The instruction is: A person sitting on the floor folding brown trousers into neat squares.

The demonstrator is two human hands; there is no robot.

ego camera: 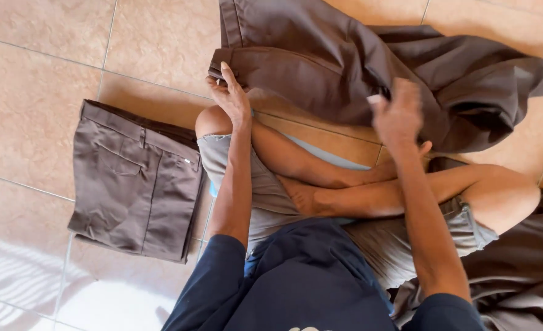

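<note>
I sit cross-legged on a tiled floor. A pair of brown trousers lies spread and rumpled in front of my knees. My left hand rests with fingers apart at the waistband end of the trousers, touching its edge. My right hand is on the cloth farther right, blurred, fingers curled at a fold; whether it grips is unclear. A folded brown pair of trousers lies flat on the floor to my left.
Beige floor tiles surround me. More brown cloth is heaped at my right side, by my right knee. My bare legs and feet are crossed between my arms.
</note>
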